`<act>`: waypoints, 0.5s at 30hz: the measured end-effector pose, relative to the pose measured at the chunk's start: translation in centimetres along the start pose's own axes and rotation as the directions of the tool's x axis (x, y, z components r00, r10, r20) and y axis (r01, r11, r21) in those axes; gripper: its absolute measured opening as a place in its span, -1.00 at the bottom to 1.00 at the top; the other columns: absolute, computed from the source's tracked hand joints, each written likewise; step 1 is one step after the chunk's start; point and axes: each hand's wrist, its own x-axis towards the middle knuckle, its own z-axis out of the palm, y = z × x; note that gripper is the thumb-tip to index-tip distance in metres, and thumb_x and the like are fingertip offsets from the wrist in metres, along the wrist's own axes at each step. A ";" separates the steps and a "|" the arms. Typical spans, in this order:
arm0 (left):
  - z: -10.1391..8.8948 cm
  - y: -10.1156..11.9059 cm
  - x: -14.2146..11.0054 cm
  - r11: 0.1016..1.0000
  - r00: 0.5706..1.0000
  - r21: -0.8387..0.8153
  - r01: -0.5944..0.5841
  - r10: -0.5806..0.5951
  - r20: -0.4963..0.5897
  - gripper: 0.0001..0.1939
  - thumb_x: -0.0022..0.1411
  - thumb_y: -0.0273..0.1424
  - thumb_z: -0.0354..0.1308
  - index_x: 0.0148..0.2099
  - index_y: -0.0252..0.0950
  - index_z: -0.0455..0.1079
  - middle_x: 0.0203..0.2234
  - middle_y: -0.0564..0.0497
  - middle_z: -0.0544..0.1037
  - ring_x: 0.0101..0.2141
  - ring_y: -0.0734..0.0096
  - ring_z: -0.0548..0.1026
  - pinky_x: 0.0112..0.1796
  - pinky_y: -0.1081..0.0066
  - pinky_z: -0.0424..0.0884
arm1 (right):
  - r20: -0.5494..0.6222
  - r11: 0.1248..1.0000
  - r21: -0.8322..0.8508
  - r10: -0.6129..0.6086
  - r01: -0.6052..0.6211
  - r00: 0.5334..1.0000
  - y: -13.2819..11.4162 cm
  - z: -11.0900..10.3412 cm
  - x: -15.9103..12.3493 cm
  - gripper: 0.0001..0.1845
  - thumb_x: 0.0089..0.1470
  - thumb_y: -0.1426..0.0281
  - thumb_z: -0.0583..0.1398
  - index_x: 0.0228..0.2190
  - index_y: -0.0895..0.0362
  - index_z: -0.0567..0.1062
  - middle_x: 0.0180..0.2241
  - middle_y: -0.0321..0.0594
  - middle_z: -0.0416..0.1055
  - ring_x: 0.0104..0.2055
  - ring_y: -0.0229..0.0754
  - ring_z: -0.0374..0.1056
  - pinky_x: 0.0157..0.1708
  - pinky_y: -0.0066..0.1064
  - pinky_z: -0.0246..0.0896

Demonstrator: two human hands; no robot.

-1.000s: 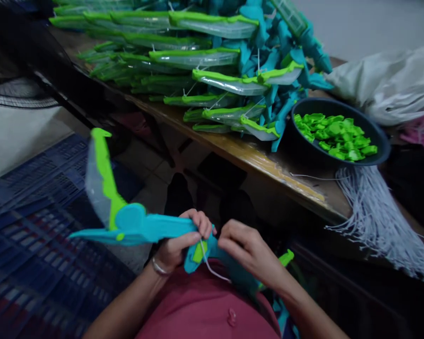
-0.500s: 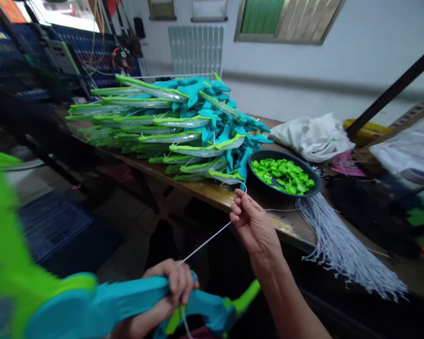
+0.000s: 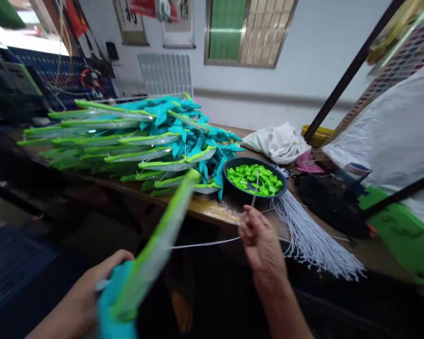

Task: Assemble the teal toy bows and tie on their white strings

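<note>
My left hand (image 3: 81, 292) is closed round the teal part of what looks like a plastic toy bow, at lower left. The toy bow's green and clear limb (image 3: 159, 240) points up and away, slightly blurred. My right hand (image 3: 257, 238), at centre right, pinches a white cord (image 3: 208, 244) with a short end sticking up above the fingers. From there the cord runs left to behind the toy bow's limb. Just beyond my right hand stands a dark round tray (image 3: 229, 186) of small green plastic pieces (image 3: 257, 179).
A large pile of similar teal and green toy bows (image 3: 155, 136) covers the left of the wooden table (image 3: 212, 207). A bundle of white cords (image 3: 314, 240) hangs over the front edge at right. Behind are a white sack (image 3: 279, 141) and a dark slanting pole (image 3: 353, 70).
The toy bow in my left hand has turned, its limb now pointing away. My right hand holds the cord nearer the tray, and the cord hangs slacker. My view has shifted right.
</note>
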 end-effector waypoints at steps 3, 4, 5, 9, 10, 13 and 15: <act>4.4 -1.5 -2.2 0.920 0.973 0.383 -0.088 -0.003 0.230 -0.80 -0.05 -0.60 0.05 -0.40 -0.21 0.39 -0.54 0.09 0.51 -0.44 0.27 0.47 -0.19 0.26 0.37 | -0.110 0.935 -0.282 -0.256 0.217 0.960 -1.8 -5.1 -0.6 -0.64 -0.20 0.22 0.53 -0.41 0.18 0.64 -0.64 -0.41 0.20 -0.62 -0.46 0.02 -0.65 -0.61 -0.13; 5.9 -2.0 -2.9 0.855 0.954 0.493 -0.161 0.006 0.301 -0.81 -0.03 -0.62 0.02 -0.41 -0.23 0.35 -0.52 0.07 0.50 -0.41 0.25 0.48 -0.08 0.17 0.34 | -0.111 0.888 -0.386 -0.313 0.249 0.943 -2.5 -6.8 -1.0 -0.67 -0.14 0.23 0.51 -0.40 0.18 0.63 -0.64 -0.41 0.21 -0.62 -0.44 0.03 -0.64 -0.59 -0.12; 7.4 -2.4 -3.5 0.793 0.933 0.567 -0.225 0.008 0.360 -0.82 0.01 -0.62 0.00 -0.40 -0.24 0.33 -0.50 0.05 0.51 -0.39 0.23 0.50 -0.01 0.09 0.31 | -0.098 0.834 -0.490 -0.343 0.255 0.934 -3.1 -8.4 -1.5 -0.70 -0.07 0.23 0.48 -0.37 0.17 0.63 -0.64 -0.40 0.23 -0.61 -0.43 0.05 -0.63 -0.58 -0.10; 11.9 -3.8 -5.4 0.685 0.876 0.664 -0.300 -0.078 0.476 -0.83 0.17 -0.56 0.00 -0.26 -0.30 0.41 -0.36 -0.11 0.58 -0.27 0.05 0.57 -0.13 0.10 0.39 | 0.004 0.530 -0.830 -0.300 0.170 0.954 -5.0 -12.6 -4.0 -0.78 0.09 0.23 0.37 -0.32 0.14 0.61 -0.56 -0.31 0.37 -0.50 -0.31 0.26 -0.49 -0.49 0.18; 12.6 -4.1 -5.7 0.673 0.867 0.669 -0.315 -0.083 0.491 -0.80 0.18 -0.56 0.02 -0.19 -0.33 0.44 -0.31 -0.16 0.60 -0.23 0.02 0.58 -0.14 0.11 0.41 | 0.003 0.476 -0.868 -0.282 0.143 0.960 -5.1 -13.1 -4.5 -0.78 0.10 0.23 0.36 -0.31 0.14 0.61 -0.53 -0.29 0.41 -0.47 -0.28 0.30 -0.45 -0.47 0.23; 13.8 -4.3 -6.4 0.643 0.847 0.665 -0.380 -0.047 0.529 -0.67 0.21 -0.58 0.07 0.02 -0.40 0.45 -0.13 -0.27 0.62 -0.08 -0.02 0.58 -0.03 0.09 0.42 | -0.051 0.449 -0.891 -0.258 0.073 0.965 -4.7 -13.5 -5.5 -0.76 0.11 0.22 0.34 -0.25 0.12 0.60 -0.44 -0.26 0.48 -0.45 -0.26 0.35 -0.45 -0.47 0.26; 13.9 -4.0 -6.5 0.620 0.823 0.666 -0.414 -0.058 0.565 -0.64 0.21 -0.63 0.06 0.04 -0.40 0.47 -0.08 -0.30 0.61 -0.05 -0.01 0.58 -0.02 0.11 0.44 | -0.032 0.413 -0.908 -0.244 0.074 0.969 -3.6 -13.2 -5.7 -0.78 0.12 0.23 0.32 -0.27 0.12 0.61 -0.41 -0.25 0.50 -0.44 -0.26 0.35 -0.45 -0.48 0.25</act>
